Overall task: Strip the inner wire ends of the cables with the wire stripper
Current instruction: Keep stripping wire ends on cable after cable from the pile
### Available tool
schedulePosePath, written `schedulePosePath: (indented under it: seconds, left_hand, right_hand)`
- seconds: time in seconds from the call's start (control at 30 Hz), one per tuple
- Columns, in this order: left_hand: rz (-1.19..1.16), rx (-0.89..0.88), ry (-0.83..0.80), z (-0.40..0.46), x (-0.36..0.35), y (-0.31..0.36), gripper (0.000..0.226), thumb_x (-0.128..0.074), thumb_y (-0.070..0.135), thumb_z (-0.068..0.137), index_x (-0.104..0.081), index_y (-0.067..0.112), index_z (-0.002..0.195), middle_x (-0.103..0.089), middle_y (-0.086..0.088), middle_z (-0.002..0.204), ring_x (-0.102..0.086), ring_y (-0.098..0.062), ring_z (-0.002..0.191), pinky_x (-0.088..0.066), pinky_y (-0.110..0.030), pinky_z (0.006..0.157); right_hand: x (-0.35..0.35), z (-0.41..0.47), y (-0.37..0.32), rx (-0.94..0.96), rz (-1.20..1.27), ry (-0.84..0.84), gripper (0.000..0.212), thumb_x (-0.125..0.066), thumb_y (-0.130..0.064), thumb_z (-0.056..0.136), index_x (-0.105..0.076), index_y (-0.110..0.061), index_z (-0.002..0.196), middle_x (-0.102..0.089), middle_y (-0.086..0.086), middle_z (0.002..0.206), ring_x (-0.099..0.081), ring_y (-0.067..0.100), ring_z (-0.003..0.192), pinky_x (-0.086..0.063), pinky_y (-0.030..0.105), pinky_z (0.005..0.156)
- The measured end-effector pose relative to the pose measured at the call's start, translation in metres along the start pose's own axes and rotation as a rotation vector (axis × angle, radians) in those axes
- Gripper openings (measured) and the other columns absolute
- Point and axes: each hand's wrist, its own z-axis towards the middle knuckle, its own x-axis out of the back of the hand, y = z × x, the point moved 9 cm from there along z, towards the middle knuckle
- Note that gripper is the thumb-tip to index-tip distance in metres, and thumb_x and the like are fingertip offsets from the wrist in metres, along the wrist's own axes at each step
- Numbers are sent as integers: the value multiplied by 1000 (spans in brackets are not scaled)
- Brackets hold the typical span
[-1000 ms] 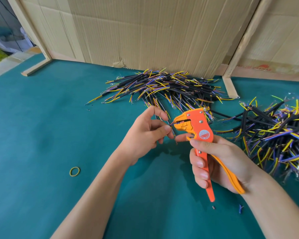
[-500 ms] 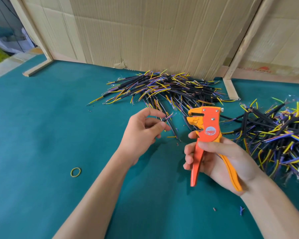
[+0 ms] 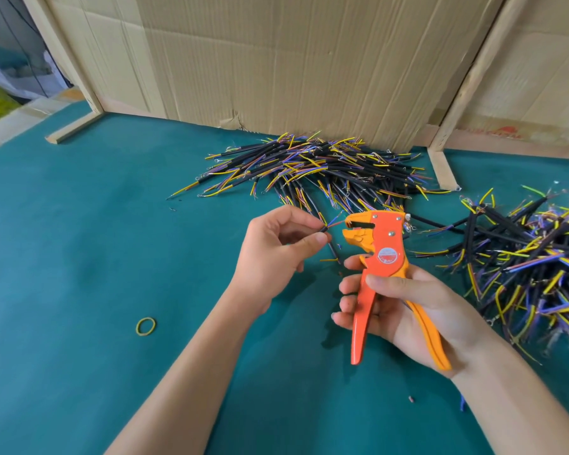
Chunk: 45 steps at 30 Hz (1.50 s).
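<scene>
Cable (image 3: 323,229) pinched in left hand (image 3: 273,254); wire stripper (image 3: 380,257) gripped in right hand (image 3: 404,310), handles spread. Risk: thin inner wires misfed, strands nicked.

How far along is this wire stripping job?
Hard to say. Two cable piles lie on the table: one by the cardboard, one at right; which is finished isn't clear. In hand: the left hand pinches one cable near the wire stripper held by the right hand.

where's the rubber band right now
The rubber band lies on the green mat at lower left, left of the left forearm, apart from both cable piles.
</scene>
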Motion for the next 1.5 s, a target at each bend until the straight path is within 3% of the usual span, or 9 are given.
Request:
schedulePosePath:
  seconds: [0.3, 0.97, 1.5]
  left_hand:
    - [56, -33, -42, 0, -4, 1, 19, -78, 0, 83, -70, 17, 82, -77, -14, 85, -57, -7, 59, -43, -25, 47]
    - [119, -37, -46, -2, -5, -1, 15, -80, 3, 82, -73, 16, 82, -77, -10, 85, -62, -7, 66, -44, -25, 47]
    - [155, -81, -33, 0, -2, 0, 14, -81, 6, 81, -75, 18, 80, -76, -11, 84, -60, -9, 66, -45, -26, 47]
  right_hand:
    - [-5, -3, -2, -21, -110, -76, 45, -88, -9, 70, -69, -3, 110, -61, 24, 86, -63, 39, 72, -56, 47, 68]
    - [1, -1, 0, -44, -114, -72, 43, -89, -24, 74, -69, -5, 106, -53, 14, 73, -54, 30, 59, -50, 41, 57]
    - [1, 1, 1, -51, -90, -100, 40, -86, -20, 78, -67, -3, 109, -54, 17, 77, -56, 33, 63, -52, 45, 60]
